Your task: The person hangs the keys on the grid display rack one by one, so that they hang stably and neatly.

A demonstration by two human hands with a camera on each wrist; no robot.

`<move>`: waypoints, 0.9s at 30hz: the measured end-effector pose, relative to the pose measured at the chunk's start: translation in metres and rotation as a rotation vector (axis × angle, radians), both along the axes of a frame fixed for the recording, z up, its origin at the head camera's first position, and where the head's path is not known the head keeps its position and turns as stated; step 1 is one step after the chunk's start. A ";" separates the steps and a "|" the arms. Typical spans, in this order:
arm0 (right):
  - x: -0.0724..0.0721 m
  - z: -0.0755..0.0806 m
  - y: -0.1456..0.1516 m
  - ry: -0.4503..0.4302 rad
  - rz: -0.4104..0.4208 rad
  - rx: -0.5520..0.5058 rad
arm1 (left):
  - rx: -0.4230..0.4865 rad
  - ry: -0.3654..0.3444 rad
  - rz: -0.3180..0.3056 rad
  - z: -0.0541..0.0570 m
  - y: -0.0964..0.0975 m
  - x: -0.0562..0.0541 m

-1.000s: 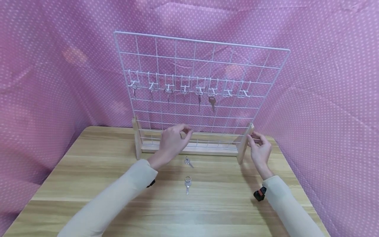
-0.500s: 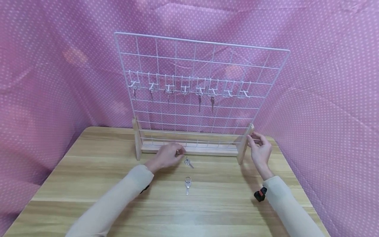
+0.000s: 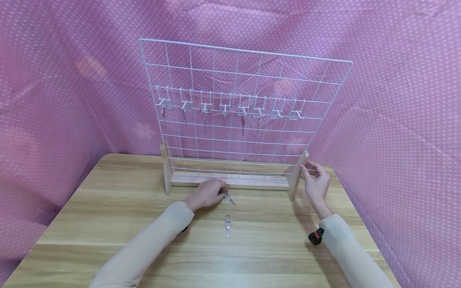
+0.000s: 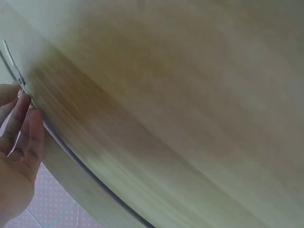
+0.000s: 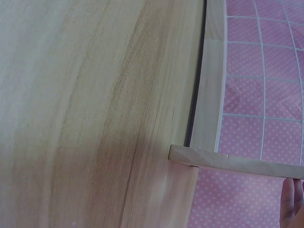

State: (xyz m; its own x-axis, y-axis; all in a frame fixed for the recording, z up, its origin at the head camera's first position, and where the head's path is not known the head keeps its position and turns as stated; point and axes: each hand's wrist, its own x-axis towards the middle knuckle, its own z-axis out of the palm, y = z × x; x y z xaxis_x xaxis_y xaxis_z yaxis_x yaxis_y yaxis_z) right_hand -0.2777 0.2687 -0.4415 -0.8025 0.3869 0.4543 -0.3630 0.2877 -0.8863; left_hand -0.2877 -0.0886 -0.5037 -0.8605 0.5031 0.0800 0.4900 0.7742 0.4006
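Note:
My left hand (image 3: 210, 193) is low at the table in front of the rack's base. Its thumb and finger pinch the ring end of a small silver key (image 3: 229, 199), whose blade points away from the fingers; the left wrist view shows that key (image 4: 13, 59) at the fingertips. A second key with a ring (image 3: 228, 226) lies nearer on the table. My right hand (image 3: 317, 180) rests its fingertips against the outer side of the rack's right wooden upright (image 3: 297, 176). In the right wrist view, fingers (image 5: 288, 202) touch this wooden piece with nothing grasped.
A white wire grid rack (image 3: 245, 50) stands on a wooden base (image 3: 252, 184). White hooks (image 3: 277, 113) line it, and keys (image 3: 243, 124) hang from several of them; the two rightmost hold none. Pink dotted cloth (image 3: 403, 120) surrounds the wooden table (image 3: 270, 256).
My left hand has come down from before the grid to the tabletop and taken the upper key's ring. The sixth hanging key has turned edge-on. My right hand has stayed put.

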 end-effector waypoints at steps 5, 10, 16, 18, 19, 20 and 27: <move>-0.013 -0.016 0.009 -0.006 -0.010 -0.002 | -0.011 0.018 -0.006 -0.002 -0.002 0.000; -0.017 -0.021 0.012 -0.018 -0.011 -0.009 | 0.014 0.013 -0.002 -0.005 -0.005 0.001; -0.018 -0.023 0.013 -0.025 -0.018 -0.008 | 0.157 -0.036 0.022 -0.005 -0.003 0.008; -0.019 -0.023 0.014 -0.027 -0.021 -0.002 | 0.228 -0.050 0.024 -0.003 0.000 0.011; -0.019 -0.023 0.014 -0.028 -0.022 -0.001 | 0.267 -0.057 0.026 -0.001 0.002 0.012; -0.019 -0.023 0.014 -0.031 -0.023 -0.001 | 0.302 -0.065 0.031 0.000 0.004 0.013; -0.018 -0.021 0.013 -0.022 -0.015 -0.010 | 0.520 -0.122 0.068 0.015 0.022 0.017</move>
State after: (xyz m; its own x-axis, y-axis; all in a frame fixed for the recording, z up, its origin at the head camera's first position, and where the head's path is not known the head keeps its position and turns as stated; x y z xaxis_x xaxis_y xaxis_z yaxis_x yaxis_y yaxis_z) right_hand -0.2953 0.2819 -0.4627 -0.8066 0.4031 0.4324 -0.3389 0.2841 -0.8969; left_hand -0.2703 -0.0671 -0.4885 -0.9084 0.3664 0.2015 0.3716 0.4865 0.7907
